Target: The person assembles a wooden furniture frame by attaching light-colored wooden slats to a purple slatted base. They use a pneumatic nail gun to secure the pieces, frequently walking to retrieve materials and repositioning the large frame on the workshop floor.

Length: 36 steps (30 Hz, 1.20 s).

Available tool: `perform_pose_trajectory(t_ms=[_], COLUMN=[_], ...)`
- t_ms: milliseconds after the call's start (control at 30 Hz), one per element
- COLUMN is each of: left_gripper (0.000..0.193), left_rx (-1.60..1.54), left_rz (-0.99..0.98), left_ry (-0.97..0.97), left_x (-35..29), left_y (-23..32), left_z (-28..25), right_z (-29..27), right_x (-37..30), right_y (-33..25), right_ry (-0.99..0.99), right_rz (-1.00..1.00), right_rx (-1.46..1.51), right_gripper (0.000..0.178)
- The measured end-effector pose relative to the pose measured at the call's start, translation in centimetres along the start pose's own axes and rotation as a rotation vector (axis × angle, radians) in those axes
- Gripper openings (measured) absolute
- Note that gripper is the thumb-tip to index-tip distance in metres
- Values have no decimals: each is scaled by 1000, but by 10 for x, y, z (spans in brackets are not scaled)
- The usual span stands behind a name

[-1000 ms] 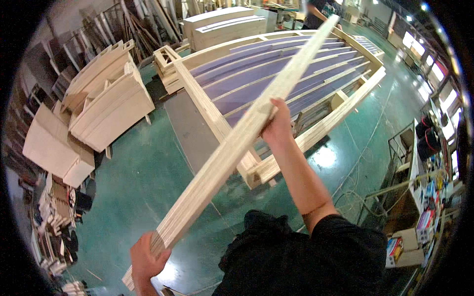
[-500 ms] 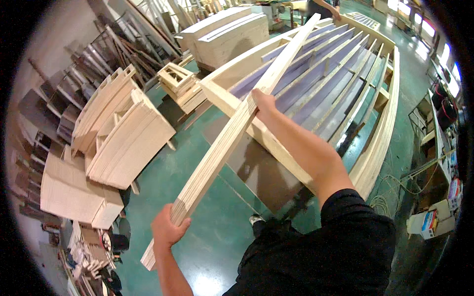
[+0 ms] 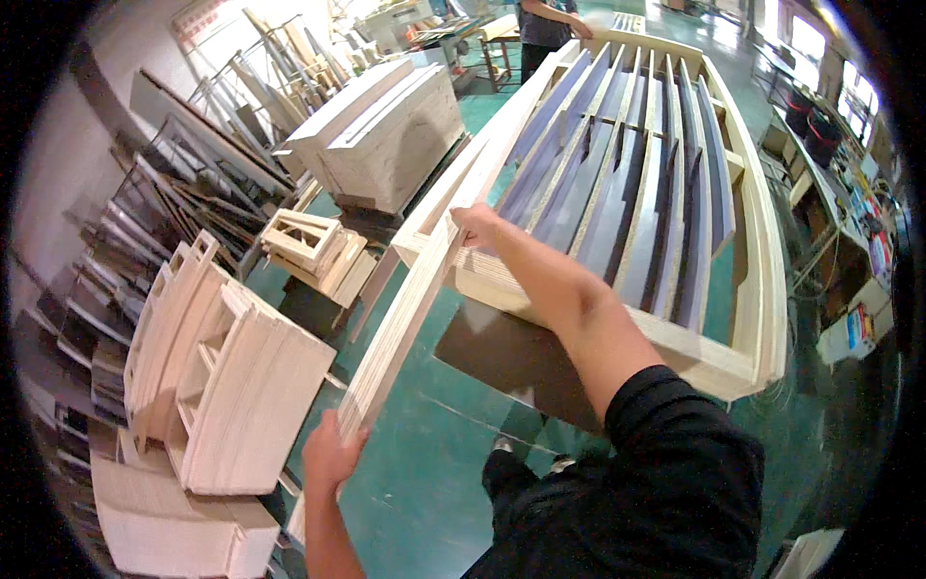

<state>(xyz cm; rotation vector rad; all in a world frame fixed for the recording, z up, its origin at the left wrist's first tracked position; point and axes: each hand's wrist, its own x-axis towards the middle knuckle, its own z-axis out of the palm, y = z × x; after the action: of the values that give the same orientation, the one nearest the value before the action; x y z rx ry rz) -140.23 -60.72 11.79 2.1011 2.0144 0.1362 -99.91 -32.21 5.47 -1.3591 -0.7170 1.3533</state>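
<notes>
Long wooden beam point(image 3: 403, 317) slants lower left to upper centre, along the left side of the slatted frame point(image 3: 690, 355). Left hand point(image 3: 333, 454) grips near its lower end; right hand point(image 3: 476, 226), nearer the frame, grips farther up.

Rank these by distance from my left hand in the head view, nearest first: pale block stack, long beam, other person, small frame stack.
1. Long beam: in the left hand itself.
2. Small frame stack: ahead, left of the beam.
3. Pale block stack: beyond the small frames.
4. Other person: farthest, at the top edge.
</notes>
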Motion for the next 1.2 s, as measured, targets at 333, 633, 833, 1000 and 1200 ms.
perform_pose_trajectory(t_ms=[333,633,833,1000,1200], left_gripper=[59,59,65,67,68], left_rx=[-9,-52,18,-7,39], left_rz=[337,514,561,524,431], left_ry=[103,108,111,107,45], left_x=[271,444,498,509,509], left_y=[-27,34,77,134,194], left_z=[50,88,96,113,116], right_z=[-32,-131,-205,-221,-250], right_x=[-54,-194,-235,-251,-301], right_y=[29,62,93,120,128], right_ry=[-252,204,710,844,1027], right_rz=[-606,-455,-401,-402,-413], right_rx=[-1100,-1060,-1353,-1427,-1415], right_gripper=[32,28,36,39,44])
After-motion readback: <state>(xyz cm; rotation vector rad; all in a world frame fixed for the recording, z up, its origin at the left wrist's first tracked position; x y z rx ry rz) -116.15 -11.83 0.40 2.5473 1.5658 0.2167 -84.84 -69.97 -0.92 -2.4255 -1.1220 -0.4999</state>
